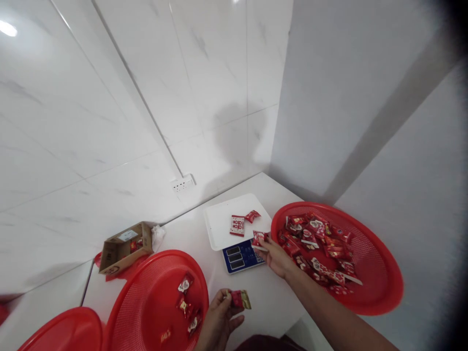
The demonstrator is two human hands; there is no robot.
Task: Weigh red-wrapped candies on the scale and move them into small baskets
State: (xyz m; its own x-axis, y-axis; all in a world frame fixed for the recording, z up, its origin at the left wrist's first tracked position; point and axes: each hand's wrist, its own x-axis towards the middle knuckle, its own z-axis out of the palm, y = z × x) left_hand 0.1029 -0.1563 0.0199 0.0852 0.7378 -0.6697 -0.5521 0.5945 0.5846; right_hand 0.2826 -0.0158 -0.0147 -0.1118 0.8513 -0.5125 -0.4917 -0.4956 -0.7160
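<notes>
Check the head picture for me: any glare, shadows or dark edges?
Head view: bright glare on the tiled wall, upper left; a rounded shadow on that wall, above the scale; a dark diagonal band across the grey wall; blackened, blurry right edge.

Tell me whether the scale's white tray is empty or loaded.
Loaded: two small packets lie on the white tray.

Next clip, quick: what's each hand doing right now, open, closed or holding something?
Left hand: holding a pink-and-gold packet.
Right hand: holding a red-and-white packet.
</notes>
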